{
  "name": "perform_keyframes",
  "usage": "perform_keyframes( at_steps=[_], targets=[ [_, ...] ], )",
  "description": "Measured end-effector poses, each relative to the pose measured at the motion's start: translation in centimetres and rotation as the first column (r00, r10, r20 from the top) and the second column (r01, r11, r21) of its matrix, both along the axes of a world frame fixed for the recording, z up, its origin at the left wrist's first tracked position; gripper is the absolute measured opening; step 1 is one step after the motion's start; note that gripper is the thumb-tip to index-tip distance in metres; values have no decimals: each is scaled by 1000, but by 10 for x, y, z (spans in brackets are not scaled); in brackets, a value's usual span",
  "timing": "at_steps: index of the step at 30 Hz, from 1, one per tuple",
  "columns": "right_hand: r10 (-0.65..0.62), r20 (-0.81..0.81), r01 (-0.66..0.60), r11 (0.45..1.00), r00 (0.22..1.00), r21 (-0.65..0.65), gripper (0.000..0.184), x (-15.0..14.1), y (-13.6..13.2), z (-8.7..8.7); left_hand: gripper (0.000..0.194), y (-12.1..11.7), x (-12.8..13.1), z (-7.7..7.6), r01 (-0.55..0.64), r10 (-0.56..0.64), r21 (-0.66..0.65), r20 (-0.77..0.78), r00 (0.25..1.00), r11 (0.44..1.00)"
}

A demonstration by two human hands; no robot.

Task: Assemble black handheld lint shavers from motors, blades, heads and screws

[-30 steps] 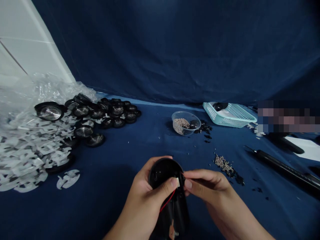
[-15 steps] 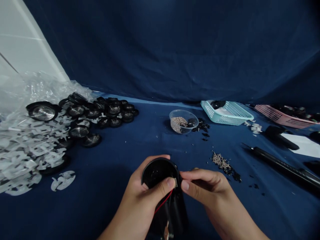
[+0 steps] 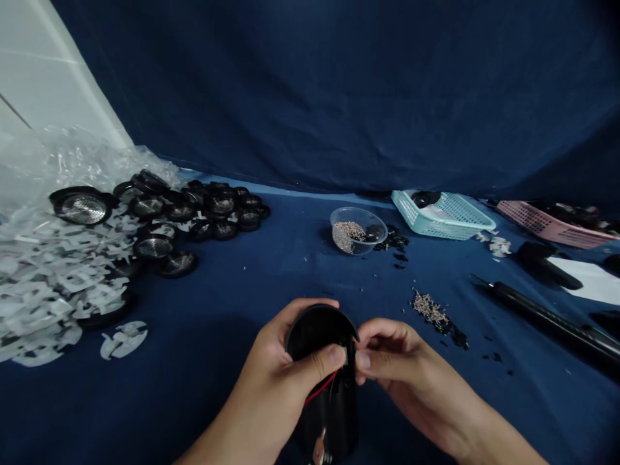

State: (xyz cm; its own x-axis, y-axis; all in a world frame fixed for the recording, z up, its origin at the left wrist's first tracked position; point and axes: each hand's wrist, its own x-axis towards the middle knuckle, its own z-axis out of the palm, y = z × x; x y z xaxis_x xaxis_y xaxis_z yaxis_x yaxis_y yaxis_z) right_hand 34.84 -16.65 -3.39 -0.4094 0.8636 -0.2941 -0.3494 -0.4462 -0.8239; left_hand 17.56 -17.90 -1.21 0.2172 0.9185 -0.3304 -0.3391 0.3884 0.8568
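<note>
At about 10 o'clock, one crumpled clear plastic bag (image 3: 92,161) spills a heap of white die-cut scraps (image 3: 53,278), dozens of thin, flat, curling pieces. A small cluster of the same scraps (image 3: 123,340) lies just apart from the heap. Just right of it, at 11 o'clock, sit roughly eighteen round black discs (image 3: 153,247) with shiny metal mesh centres, crowded together on the blue cloth-covered counter (image 3: 271,284).

At 6 o'clock, one black round plastic housing (image 3: 314,336) stands tilted between my two hands, rounded end up, with one red wire (image 3: 320,387) crossing its front. My left hand (image 3: 281,368) is closed around it, the thumb pressing beside the wire. My right hand (image 3: 402,355) is curled in, its fingers pinching at the housing's edge.

At 12 o'clock, one clear plastic cup (image 3: 358,230) holds small grey-brown granules and a dark lump. At 1 o'clock are one teal plastic lattice basket (image 3: 465,223) and a loose patch of the same granules (image 3: 429,309). At 2 o'clock I see one pink plastic lattice basket (image 3: 537,219), one white sheet (image 3: 586,287) and one long black rod (image 3: 547,320).
</note>
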Motion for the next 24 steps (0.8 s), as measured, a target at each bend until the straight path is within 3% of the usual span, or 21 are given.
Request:
perform_keyframes(
  at_steps=[7, 14, 19, 24],
  targets=[
    [86, -24, -86, 996, 996, -1, 15, 5, 8, -13, 28, 1, -1, 0, -9, 12, 60, -50, 999, 998],
    [86, -17, -85, 995, 996, 49, 14, 2, 7, -14, 24, 1, -3, 0, 23, -27, 60, 60, 998, 998],
    [98, -99, -95, 995, 990, 36, 4, 1, 3, -11, 33, 2, -6, 1, 27, -25, -10, 173, 985, 1000],
    [16, -82, -14, 1000, 996, 27, 7, -3, -1, -10, 42, 1, -5, 1, 13, 0, -68, 182, 983, 998]
  ],
)
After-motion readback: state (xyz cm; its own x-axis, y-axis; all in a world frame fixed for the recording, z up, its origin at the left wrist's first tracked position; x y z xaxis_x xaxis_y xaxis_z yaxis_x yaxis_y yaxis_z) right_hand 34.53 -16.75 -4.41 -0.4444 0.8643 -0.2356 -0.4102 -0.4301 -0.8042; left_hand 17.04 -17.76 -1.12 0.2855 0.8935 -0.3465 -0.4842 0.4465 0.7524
